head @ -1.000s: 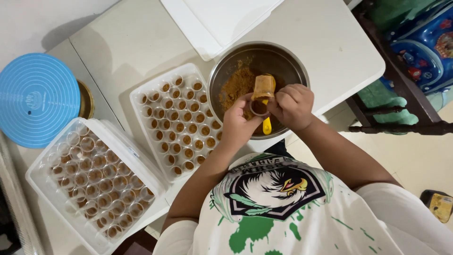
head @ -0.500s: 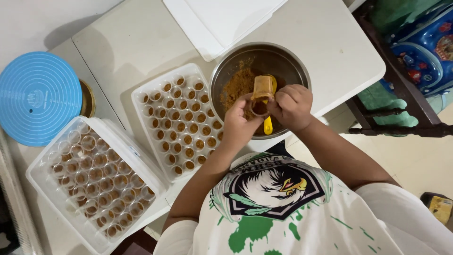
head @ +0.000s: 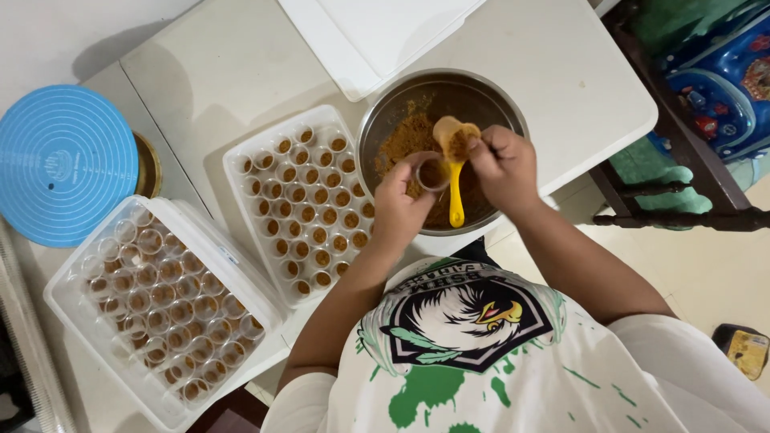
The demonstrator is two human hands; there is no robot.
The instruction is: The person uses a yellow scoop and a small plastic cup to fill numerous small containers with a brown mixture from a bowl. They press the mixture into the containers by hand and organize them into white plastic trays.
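Currently:
- Left hand (head: 399, 210) is pinching a small clear cup (head: 434, 174) over the steel bowl (head: 489, 96).
- Right hand (head: 504, 164) is gripping a yellow spoon (head: 454, 172), loading brown powder into the cup; likely needing a level tilt.
- Filled-cup tray (head: 241, 164) is sitting just left on the desk (head: 241, 72).
- Clear bin of cups (head: 60, 301) and blue lid (head: 60, 164) are lying farther left, not obstructing.

Small cup (head: 433, 174), yellow spoon (head: 455, 164) above bowl (head: 385, 120)

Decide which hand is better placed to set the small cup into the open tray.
Left. The left hand holds the cup and is nearer the tray; the right hand holds the spoon.
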